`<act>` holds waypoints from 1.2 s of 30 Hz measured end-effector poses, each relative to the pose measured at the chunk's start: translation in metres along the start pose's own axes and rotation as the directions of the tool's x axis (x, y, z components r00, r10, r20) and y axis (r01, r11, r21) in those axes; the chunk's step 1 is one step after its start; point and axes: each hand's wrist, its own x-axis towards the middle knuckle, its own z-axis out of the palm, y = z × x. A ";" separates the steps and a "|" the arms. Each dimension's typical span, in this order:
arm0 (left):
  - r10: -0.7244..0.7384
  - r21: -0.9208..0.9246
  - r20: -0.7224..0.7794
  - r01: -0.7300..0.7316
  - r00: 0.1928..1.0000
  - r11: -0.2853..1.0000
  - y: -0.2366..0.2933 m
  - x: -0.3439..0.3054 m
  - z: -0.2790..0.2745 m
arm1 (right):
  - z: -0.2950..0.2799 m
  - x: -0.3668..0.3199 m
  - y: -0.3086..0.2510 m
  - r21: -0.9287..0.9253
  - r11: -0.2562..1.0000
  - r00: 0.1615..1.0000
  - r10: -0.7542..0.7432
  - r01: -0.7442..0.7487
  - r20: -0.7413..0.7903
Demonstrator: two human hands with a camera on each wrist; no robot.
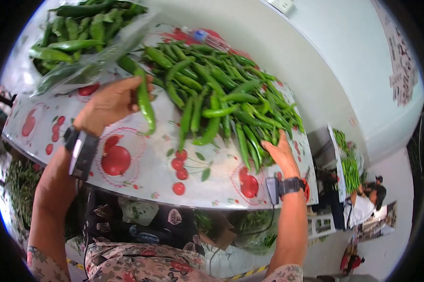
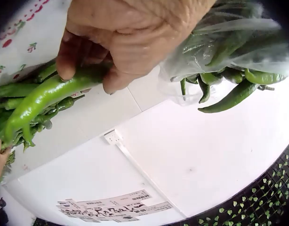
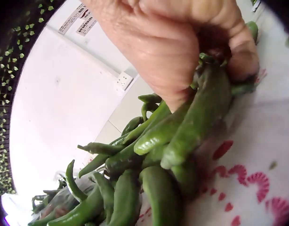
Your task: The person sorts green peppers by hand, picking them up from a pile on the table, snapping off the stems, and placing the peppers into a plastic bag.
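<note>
My left hand grips green peppers between the pile and the plastic bag; one long bright pepper hangs from its fingers, and the left wrist view shows that pepper held between thumb and curled fingers of the hand. A darker pepper also lies within this grip. At the right end of the large pepper pile, my right hand is curled round peppers. The right wrist view has the hand with a dark green pepper at its fingers; the fingertips are partly hidden.
An open plastic bag of peppers stands at the upper left. A clear bottle lies behind the pile, near the wall. The fruit-patterned tablecloth shows along the front. At the far right, a person in white is beside another pepper heap.
</note>
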 end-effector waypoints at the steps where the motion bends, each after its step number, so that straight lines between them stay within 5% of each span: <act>1: -0.006 0.003 -0.018 0.006 1.000 1.000 0.002 -0.001 0.004 | -0.001 -0.003 -0.005 -0.002 1.000 1.000 0.016 -0.016 0.001; 5: -0.026 -0.099 -0.128 0.013 0.991 0.995 0.007 -0.004 0.015 | 0.000 -0.002 0.001 0.069 0.997 0.999 0.037 -0.038 0.020; 10: 0.012 -0.152 -0.020 -0.015 1.000 0.988 -0.010 0.016 -0.011 | -0.011 -0.010 -0.004 0.074 0.997 0.998 -0.031 0.027 0.060; 11: -0.022 -0.220 0.006 0.023 1.000 0.975 -0.007 0.012 -0.010 | -0.020 -0.015 -0.020 0.066 0.996 0.991 0.058 -0.067 0.124; 13: -0.071 -0.315 0.004 0.069 0.997 0.947 -0.006 0.009 -0.008 | -0.028 -0.013 -0.022 -0.342 0.936 0.997 -0.064 0.078 0.054; 16: -0.107 -0.370 -0.089 0.067 0.990 0.927 -0.006 0.012 -0.008 | -0.047 -0.030 -0.077 -0.263 0.963 0.997 -0.067 0.052 -0.049; 19: -0.083 -0.376 -0.151 0.020 0.985 0.927 -0.008 0.012 -0.008 | -0.038 -0.039 -0.121 -0.083 0.934 0.937 -0.348 0.348 0.017; 22: -0.046 -0.372 -0.149 -0.013 0.988 0.928 -0.014 0.015 -0.014 | -0.015 -0.053 -0.170 -0.161 0.762 0.778 -0.599 0.627 0.192; 28: -0.071 -0.431 -0.129 0.009 0.989 0.903 -0.010 0.012 -0.009 | 0.022 -0.022 -0.185 -0.112 0.766 0.773 -0.617 0.633 0.149; 32: -0.046 -0.427 -0.068 0.013 0.997 0.904 -0.016 0.016 -0.012 | 0.022 -0.004 -0.203 -0.214 0.789 0.818 -0.554 0.576 0.155; 36: -0.066 -0.429 -0.179 -0.017 0.982 0.903 -0.012 0.013 -0.007 | 0.041 0.027 -0.201 -0.347 0.726 0.782 -0.623 0.594 0.037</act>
